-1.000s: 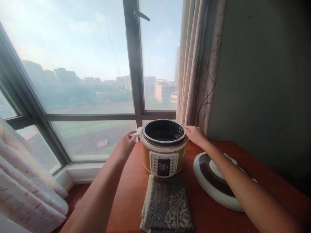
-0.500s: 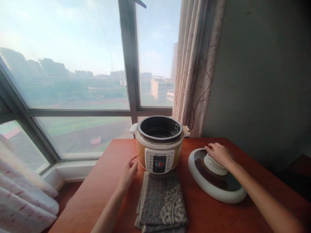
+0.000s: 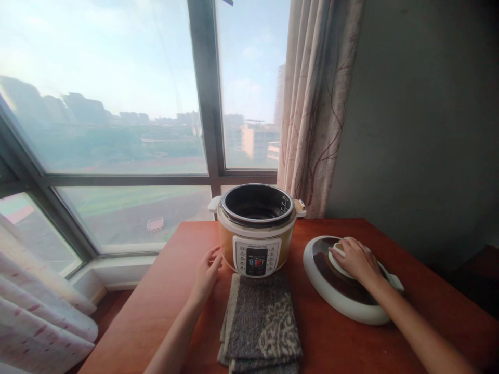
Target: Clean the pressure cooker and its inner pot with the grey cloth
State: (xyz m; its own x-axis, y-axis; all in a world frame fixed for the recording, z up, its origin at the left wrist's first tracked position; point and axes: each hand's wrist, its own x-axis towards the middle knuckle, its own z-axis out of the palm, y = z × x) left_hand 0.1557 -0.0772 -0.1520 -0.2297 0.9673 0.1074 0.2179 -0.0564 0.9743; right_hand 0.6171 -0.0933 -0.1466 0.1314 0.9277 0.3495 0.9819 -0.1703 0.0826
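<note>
An open yellow and white pressure cooker (image 3: 256, 236) stands on the red-brown table (image 3: 167, 306), its dark inner pot showing. Its round lid (image 3: 331, 283) lies flat on the table to the right of it. My right hand (image 3: 355, 259) is closed around the lid's white knob. My left hand (image 3: 206, 272) rests on the table with fingers spread, its fingertips at the cooker's lower left side. A folded grey patterned cloth (image 3: 260, 324) lies in front of the cooker, between my arms.
A large window (image 3: 117, 130) runs behind the table, with a patterned curtain (image 3: 315, 104) hanging at the right behind the cooker. A dark wall (image 3: 421, 119) stands at the right. A pale curtain (image 3: 35, 306) hangs at the lower left.
Both hands left the cooker's side handles. The right hand went to the lid and closed on its knob; the left dropped to the table beside the cooker's base.
</note>
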